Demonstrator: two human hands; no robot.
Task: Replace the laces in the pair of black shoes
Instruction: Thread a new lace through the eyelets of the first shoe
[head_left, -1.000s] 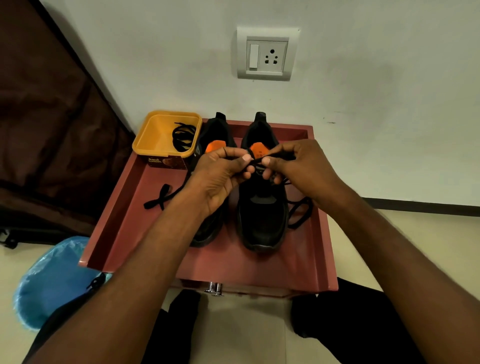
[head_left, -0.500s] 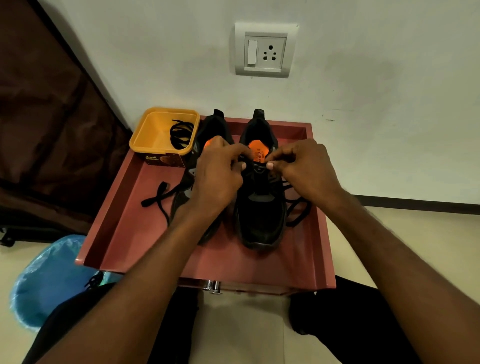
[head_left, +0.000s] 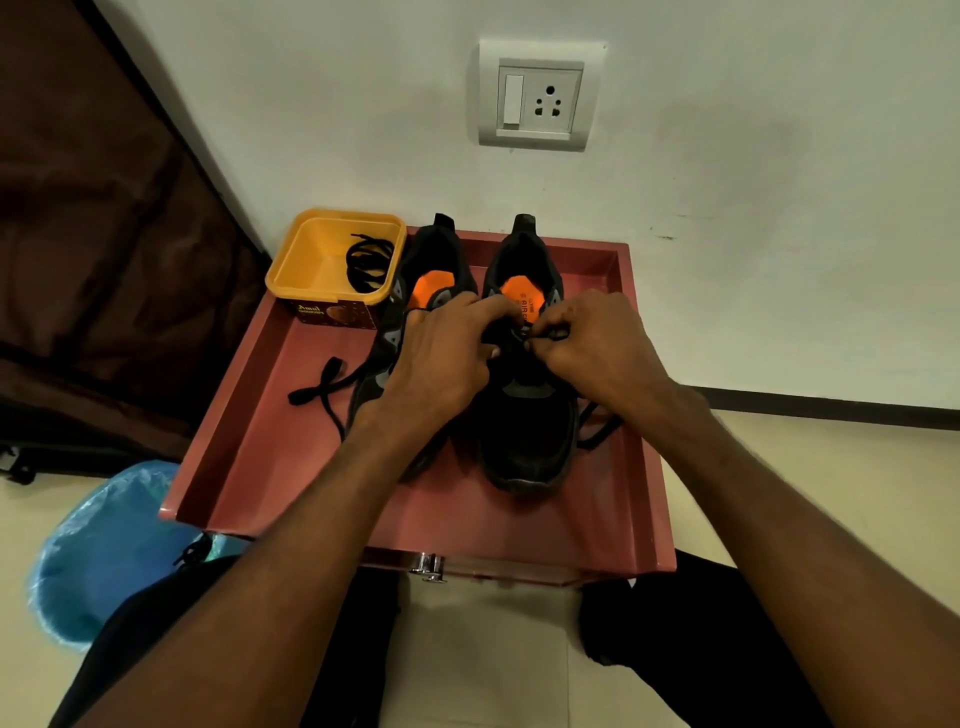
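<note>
2 black shoes sit side by side mid-frame on the red tray (head_left: 249, 457) — the right shoe (head_left: 530, 426) under both hands. Since 0.5 s ago the left hand (head_left: 441, 364) has slid right onto its tongue, fingers curled there, while the right hand (head_left: 592, 348) pinches the black lace (head_left: 553, 335). Spare laces (head_left: 369, 260) lie coiled in the yellow tub (head_left: 311, 260), upper left.

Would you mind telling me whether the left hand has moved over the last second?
Yes. The left hand has moved slightly toward the wall, judged against the yellow tub; its fingers now reach the right shoe's orange insole.
</note>
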